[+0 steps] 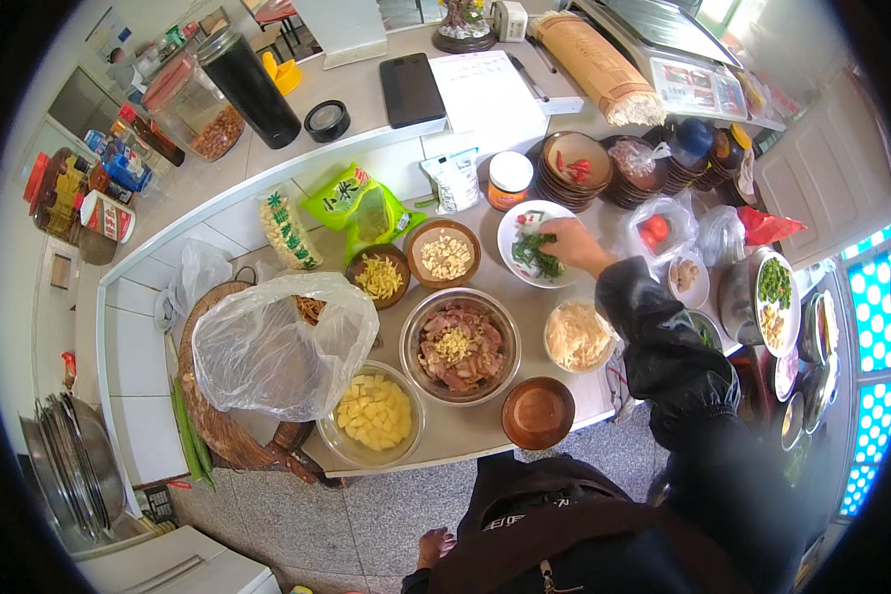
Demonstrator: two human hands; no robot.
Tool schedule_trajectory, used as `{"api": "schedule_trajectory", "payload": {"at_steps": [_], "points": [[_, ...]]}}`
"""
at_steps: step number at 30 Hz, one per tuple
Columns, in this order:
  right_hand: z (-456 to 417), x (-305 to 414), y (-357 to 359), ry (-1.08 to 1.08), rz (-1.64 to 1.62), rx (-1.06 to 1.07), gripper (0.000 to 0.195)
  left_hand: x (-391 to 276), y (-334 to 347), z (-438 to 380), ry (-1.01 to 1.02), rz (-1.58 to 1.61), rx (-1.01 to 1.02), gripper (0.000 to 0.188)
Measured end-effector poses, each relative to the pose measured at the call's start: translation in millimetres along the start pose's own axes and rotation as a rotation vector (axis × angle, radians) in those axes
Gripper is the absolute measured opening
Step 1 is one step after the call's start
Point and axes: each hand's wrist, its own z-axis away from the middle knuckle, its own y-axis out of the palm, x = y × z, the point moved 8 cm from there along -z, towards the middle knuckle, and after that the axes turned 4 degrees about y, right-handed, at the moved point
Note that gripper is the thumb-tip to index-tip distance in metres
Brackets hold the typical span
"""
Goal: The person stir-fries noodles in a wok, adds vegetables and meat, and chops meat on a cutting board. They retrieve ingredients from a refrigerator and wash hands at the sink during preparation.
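My right hand [575, 243] reaches into a white bowl [506, 232] at the back of the counter. Its fingers are closed on chopped green leaves [533, 256]; bits of red and white also lie in that bowl. Low by my side hangs my left hand [436, 547], away from the counter, its fingers partly hidden. Before me stands a steel bowl [407, 349] of raw meat pieces [457, 371] topped with minced garlic [451, 343]. Beside it are a bowl of diced potatoes [375, 412], a bowl of pale shreds [579, 338] and a brown bowl [538, 412].
A clear plastic bag [282, 356] covers much of a round wooden chopping board [215, 431]; a cleaver handle [289, 464] juts over the front edge. Chopped garlic [445, 256] and yellow strips [379, 276] sit in small bowls. Stacked brown bowls [575, 182] and tomatoes [655, 230] are behind.
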Motion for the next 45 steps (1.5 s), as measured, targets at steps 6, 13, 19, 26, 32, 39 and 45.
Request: {"api": "schedule_trajectory", "payload": {"at_steps": [6,13,19,26,32,39,45], "points": [[2.7,-4.8,-5.9,0.116,-0.080,-0.013,0.032,7.3,-14.9,-0.5,-0.126,0.289,-0.055,0.014],[30.1,-38.2,3.7,0.638,-1.335,-0.078,0.022,21.9,-32.2,-9.8,-0.024,0.179,-0.066,0.014],[233.8,-1.4,-77.9,0.366,-1.743,-0.105,0.021,-20.1,-42.3,-46.2,0.276,-0.774,0.256,0.024],[646.9,-4.2,-84.8,0.589,-1.648,-0.482,0.025,-179.9,63.8,-171.4,-0.024,-0.137,0.427,0.026],[1050.6,29.4,-90.2,0.801,-1.493,-1.283,0.026,-312.1,317.0,-112.4,0.124,-0.441,0.809,0.028],[1416.7,126.6,-71.7,0.750,-1.216,-2.194,0.026,-433.8,655.6,128.3,0.351,-0.600,1.193,0.028],[1615.1,165.4,-66.4,0.758,-0.988,-2.527,0.026,-424.0,937.7,500.3,0.325,-0.683,1.886,0.036]]}}
